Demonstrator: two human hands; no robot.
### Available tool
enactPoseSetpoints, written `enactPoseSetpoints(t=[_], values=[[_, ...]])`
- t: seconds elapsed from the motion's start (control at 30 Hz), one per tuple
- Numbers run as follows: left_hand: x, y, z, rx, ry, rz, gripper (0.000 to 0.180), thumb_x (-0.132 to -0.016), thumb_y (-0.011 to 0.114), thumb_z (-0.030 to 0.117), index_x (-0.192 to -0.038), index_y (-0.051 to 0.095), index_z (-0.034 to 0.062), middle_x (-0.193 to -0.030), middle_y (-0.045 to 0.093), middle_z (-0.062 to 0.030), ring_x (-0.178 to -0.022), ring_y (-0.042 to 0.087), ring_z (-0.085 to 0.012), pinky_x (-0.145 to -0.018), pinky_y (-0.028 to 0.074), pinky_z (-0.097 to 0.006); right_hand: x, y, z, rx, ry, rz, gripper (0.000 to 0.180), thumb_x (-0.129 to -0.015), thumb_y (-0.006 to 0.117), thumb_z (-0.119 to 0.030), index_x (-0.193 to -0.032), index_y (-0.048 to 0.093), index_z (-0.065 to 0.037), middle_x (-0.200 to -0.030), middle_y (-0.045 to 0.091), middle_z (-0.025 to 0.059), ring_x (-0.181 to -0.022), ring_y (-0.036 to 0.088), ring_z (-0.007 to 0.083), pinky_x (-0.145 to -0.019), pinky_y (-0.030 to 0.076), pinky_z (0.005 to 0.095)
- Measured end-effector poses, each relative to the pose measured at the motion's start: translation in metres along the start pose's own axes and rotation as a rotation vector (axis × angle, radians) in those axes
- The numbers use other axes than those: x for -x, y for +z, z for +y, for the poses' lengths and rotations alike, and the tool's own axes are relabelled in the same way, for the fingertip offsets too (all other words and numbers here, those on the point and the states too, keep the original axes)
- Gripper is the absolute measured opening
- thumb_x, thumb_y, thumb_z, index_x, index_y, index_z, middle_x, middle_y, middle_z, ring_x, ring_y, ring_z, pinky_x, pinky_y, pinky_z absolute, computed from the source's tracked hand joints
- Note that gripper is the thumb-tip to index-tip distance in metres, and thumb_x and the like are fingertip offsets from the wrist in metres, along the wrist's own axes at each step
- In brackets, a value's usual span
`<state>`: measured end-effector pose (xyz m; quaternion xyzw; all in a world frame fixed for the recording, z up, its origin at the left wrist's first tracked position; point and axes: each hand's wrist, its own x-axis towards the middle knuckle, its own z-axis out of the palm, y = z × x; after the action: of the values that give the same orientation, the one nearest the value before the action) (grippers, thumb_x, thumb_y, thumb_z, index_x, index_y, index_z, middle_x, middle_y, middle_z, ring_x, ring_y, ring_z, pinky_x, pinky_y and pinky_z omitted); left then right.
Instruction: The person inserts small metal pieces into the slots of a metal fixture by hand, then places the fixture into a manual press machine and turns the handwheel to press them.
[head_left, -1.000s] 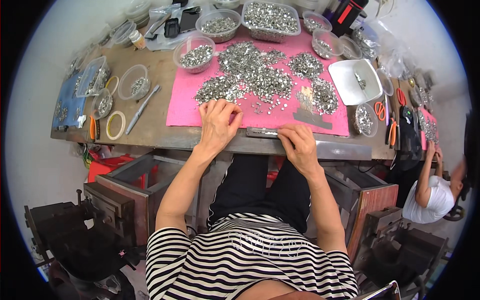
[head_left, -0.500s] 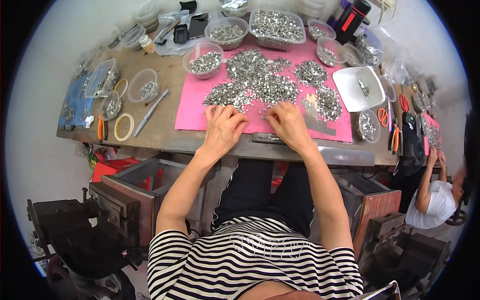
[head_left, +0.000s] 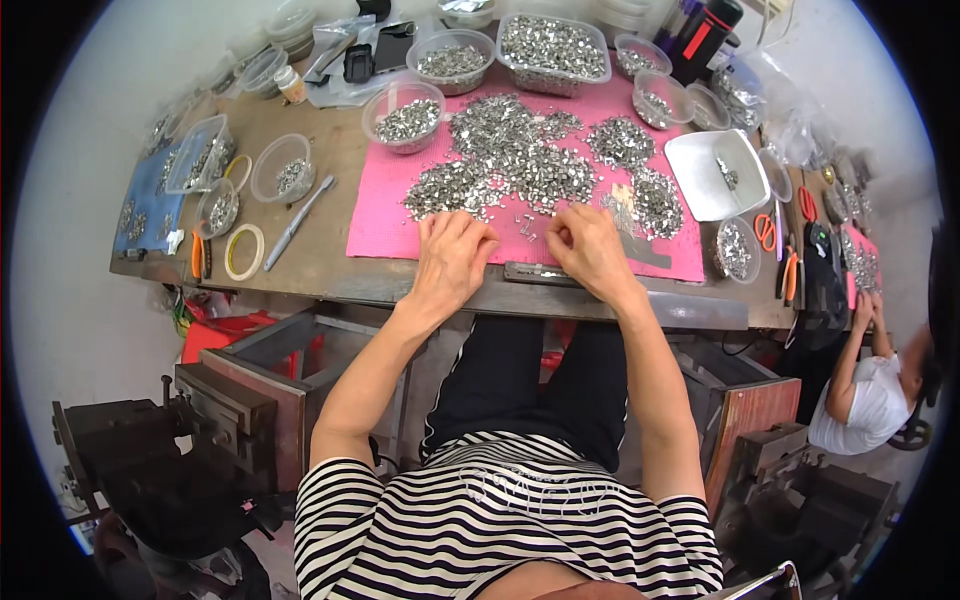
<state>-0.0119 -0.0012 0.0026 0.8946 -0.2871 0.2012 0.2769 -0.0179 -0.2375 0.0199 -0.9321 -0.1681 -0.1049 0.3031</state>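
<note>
Small silvery metal pieces lie in several heaps on a pink mat; the largest heap spreads across its middle. My left hand rests at the mat's front, fingers curled and thumb against a fingertip, below the left part of the heaps. My right hand is pinched the same way, facing it across a small gap. Anything in either pinch is too small to make out. A few loose metal pieces lie between the hands. Below them, a dark narrow metal bar lies along the mat's front edge, beside my right hand.
Clear tubs of metal pieces line the back. A white tray stands right of the mat, near orange-handled scissors. A toothbrush, tape roll and blue mat are left. Another person works at far right.
My right hand has drawn slightly right and the gap between my hands has widened. Loose metal pieces now show between them, and the narrow bar is less covered.
</note>
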Motion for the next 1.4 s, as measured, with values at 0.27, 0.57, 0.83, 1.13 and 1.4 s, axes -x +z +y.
enactPoseSetpoints(t=[0.27, 0.57, 0.83, 1.13, 1.4], values=[[-0.005, 0.010, 0.019, 0.555, -0.296, 0.078, 0.007, -0.094, 0.064, 0.002, -0.099, 0.061, -0.0006, -0.090, 0.063, -0.0125, -0.082, 0.061, -0.0293, -0.077, 0.049, -0.039, -0.004, 0.017, 0.008, -0.010, -0.189, 0.082, 0.011, -0.083, 0.077, -0.013, -0.087, 0.072, -0.005, -0.080, 0.062, 0.0099, -0.077, 0.063, 0.0298, -0.068, 0.046, 0.0429], [-0.001, 0.021, 0.045, 0.607, -0.279, -0.031, 0.007, -0.101, 0.060, 0.005, -0.105, 0.062, 0.0008, -0.092, 0.066, -0.0103, -0.082, 0.064, -0.0201, -0.075, 0.052, -0.033, 0.000, -0.015, 0.010, 0.107, -0.107, 0.052, 0.009, -0.083, 0.068, -0.010, -0.083, 0.063, -0.003, -0.081, 0.063, 0.0127, -0.084, 0.063, 0.0330, -0.079, 0.044, 0.0467], [-0.009, 0.043, 0.071, 0.468, 0.089, -0.023, 0.013, -0.087, 0.067, -0.001, -0.096, 0.059, 0.0014, -0.092, 0.060, -0.0129, -0.088, 0.060, -0.0336, -0.079, 0.048, -0.042, 0.031, -0.027, 0.033, 0.135, 0.015, -0.002, 0.017, -0.087, 0.076, -0.017, -0.084, 0.066, -0.003, -0.084, 0.064, 0.0122, -0.081, 0.062, 0.0341, -0.078, 0.043, 0.0444], [-0.007, 0.050, 0.076, 0.328, 0.144, -0.009, 0.014, -0.085, 0.071, -0.001, -0.095, 0.061, 0.0019, -0.092, 0.062, -0.0115, -0.084, 0.061, -0.0318, -0.080, 0.049, -0.044, 0.031, -0.023, 0.040, -0.010, -0.014, 0.043, 0.010, -0.090, 0.071, -0.011, -0.099, 0.075, -0.011, -0.087, 0.063, 0.0098, -0.083, 0.062, 0.0324, -0.078, 0.045, 0.0442], [0.000, 0.051, 0.076, 0.201, 0.151, 0.025, 0.015, -0.084, 0.075, 0.005, -0.096, 0.066, 0.0048, -0.094, 0.067, -0.0083, -0.092, 0.064, -0.0301, -0.102, 0.049, -0.051, 0.026, -0.033, 0.037, -0.127, 0.024, 0.008, 0.011, -0.088, 0.073, -0.005, -0.098, 0.075, -0.005, -0.082, 0.061, 0.0139, -0.076, 0.063, 0.0331, -0.069, 0.049, 0.0437]])
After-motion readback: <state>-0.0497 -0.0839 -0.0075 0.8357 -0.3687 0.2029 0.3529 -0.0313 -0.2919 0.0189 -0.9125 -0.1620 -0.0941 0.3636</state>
